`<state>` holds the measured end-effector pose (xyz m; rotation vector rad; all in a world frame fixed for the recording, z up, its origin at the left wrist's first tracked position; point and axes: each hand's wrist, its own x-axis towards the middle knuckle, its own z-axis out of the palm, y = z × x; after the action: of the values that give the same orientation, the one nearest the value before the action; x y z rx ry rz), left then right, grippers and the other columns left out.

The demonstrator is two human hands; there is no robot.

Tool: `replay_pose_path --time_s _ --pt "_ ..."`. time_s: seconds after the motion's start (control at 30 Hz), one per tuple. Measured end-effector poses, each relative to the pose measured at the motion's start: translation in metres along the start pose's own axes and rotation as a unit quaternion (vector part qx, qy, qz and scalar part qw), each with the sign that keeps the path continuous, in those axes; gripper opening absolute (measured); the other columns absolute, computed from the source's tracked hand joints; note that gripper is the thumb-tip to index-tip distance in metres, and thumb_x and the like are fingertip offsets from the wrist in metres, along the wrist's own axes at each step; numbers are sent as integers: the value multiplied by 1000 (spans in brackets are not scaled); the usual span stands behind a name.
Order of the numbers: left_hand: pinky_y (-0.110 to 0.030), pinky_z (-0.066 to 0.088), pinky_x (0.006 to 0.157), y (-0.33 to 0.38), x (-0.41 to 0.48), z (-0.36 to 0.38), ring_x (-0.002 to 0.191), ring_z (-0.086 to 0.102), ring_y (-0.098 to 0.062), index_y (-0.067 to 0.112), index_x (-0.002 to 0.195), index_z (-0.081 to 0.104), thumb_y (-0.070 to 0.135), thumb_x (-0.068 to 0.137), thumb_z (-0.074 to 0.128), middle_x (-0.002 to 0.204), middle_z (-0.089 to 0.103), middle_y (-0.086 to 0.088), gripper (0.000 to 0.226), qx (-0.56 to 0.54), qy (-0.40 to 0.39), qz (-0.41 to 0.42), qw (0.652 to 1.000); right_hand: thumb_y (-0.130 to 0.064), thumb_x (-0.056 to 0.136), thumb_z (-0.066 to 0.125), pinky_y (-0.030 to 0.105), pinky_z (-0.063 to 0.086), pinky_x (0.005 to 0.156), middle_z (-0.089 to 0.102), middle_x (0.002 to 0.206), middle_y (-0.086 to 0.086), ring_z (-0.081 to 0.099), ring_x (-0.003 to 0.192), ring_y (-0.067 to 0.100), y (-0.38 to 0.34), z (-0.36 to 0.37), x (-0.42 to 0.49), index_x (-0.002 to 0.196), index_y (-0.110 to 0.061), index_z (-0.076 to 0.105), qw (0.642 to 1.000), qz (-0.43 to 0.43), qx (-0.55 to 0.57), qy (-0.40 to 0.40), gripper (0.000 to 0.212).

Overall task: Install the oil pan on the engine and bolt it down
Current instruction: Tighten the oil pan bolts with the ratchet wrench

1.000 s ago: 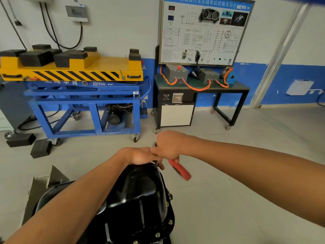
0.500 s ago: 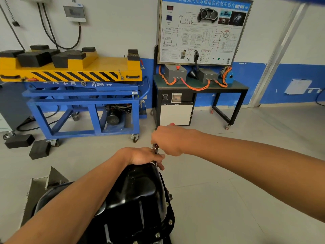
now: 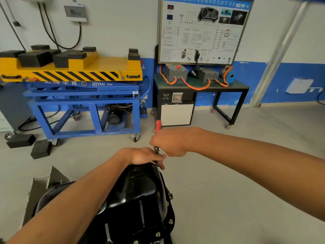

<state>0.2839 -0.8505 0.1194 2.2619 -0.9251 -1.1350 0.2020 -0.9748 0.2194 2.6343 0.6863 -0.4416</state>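
While the black oil pan (image 3: 140, 199) sits just below me, bolts (image 3: 170, 221) showing along its right flange, my left grip (image 3: 144, 155) pinches the ratchet shaft (image 3: 157, 152) at the pan's far edge; my right grip (image 3: 168, 143) wraps the red handle (image 3: 158, 125). Tightening underway, I judge; next, a steady sweep.

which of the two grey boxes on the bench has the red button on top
The left grey box, nearer the yellow lift: a red button sits on its top. The right grey box, beside the blue unit, has none.
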Motion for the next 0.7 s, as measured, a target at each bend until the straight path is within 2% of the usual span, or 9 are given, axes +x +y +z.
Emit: replay_pose_path --time_s 0.07,0.17,0.27,0.33,0.4,0.5,0.57,0.63,0.7 --pt "-32 23 116 0 1 0 132 44 -6 14 112 72 56 103 38 130 63 18 55 -6 -1 1 1000 -5 92 58 35 48 56 54 76 4 54 64 18 0 -2 -1 97 -8 56 1000 13 -9 3 6" --pt "-35 24 117 -1 3 0 128 47 -5 13 97 68 52 103 40 122 68 20 48 -15 0 4 1000 -12 96 56 41 57 68 52 69 1 53 64 18 -3 1 1 80 -14 53 999 41 23 23 16" --pt "-32 28 112 -2 3 0 118 51 2 13 105 72 50 103 42 118 69 22 47 -12 7 -4 1000 -16 94 55 35 53 59 61 71 2 58 64 17 -7 9 1 75 -12 57 989 105 103 31 20" --pt "-28 32 106 -4 8 0 113 52 6 14 111 71 49 102 44 115 70 21 45 -12 13 -5 1000 -21 95 54 30 49 52 61 61 -1 62 55 16 -10 14 2 68 -15 55 972 152 169 62 28" --pt "-17 35 97 -8 11 0 106 53 11 16 108 71 47 102 44 107 71 25 41 -12 22 -8 1000 -19 96 51 29 50 51 58 43 -1 65 47 18 -13 17 4 65 -11 59 957 176 225 51 33" --pt "-1 38 73 -13 16 -1 85 56 19 28 97 66 44 102 47 88 64 33 26 10 53 -19 998 -15 93 55 30 53 58 59 45 3 62 52 19 -17 22 14 70 -6 65 949 199 238 49 28" --pt "-9 37 85 -12 15 -1 95 56 7 32 100 59 44 102 49 100 61 20 16 30 71 -30 997 -16 92 58 28 45 54 62 60 4 57 57 18 -21 21 14 73 -5 67 950 199 235 52 23" --pt "-25 35 100 -11 11 -1 113 52 -11 25 116 61 46 101 49 120 58 8 28 38 66 -23 997 -21 90 66 26 40 54 69 78 6 60 65 18 -25 17 13 89 -5 70 963 171 206 24 16" --pt "-25 37 102 -11 11 -1 117 53 -12 24 124 63 45 102 50 128 61 6 34 28 65 -8 997 -21 92 64 25 40 52 71 78 6 62 64 17 -24 19 15 89 -7 70 964 164 205 33 16"
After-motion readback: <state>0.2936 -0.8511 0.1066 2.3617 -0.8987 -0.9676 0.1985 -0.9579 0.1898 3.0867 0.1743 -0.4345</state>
